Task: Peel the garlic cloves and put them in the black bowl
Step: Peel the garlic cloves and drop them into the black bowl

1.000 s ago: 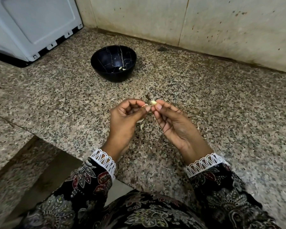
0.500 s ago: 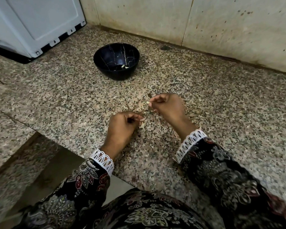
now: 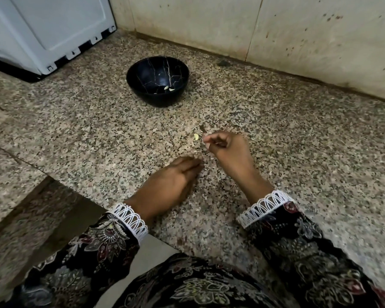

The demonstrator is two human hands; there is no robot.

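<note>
Garlic clove (image 3: 196, 136): small, pale yellow, peeled, curved; lies on the counter (image 3: 87, 134) just left of the right hand's fingers (image 3: 207, 138). Black bowl (image 3: 157, 81): glossy, pale veining, upright, well beyond the fingers; two peeled cloves (image 3: 168, 88) inside.

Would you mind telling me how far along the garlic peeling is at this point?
Done: two pale peeled cloves lie in the black bowl. In hand: another garlic clove lies on the counter, just off the right hand fingertips; the left hand rests on the counter. Left: getting that clove into the bowl. No other unpeeled cloves are visible.
</note>
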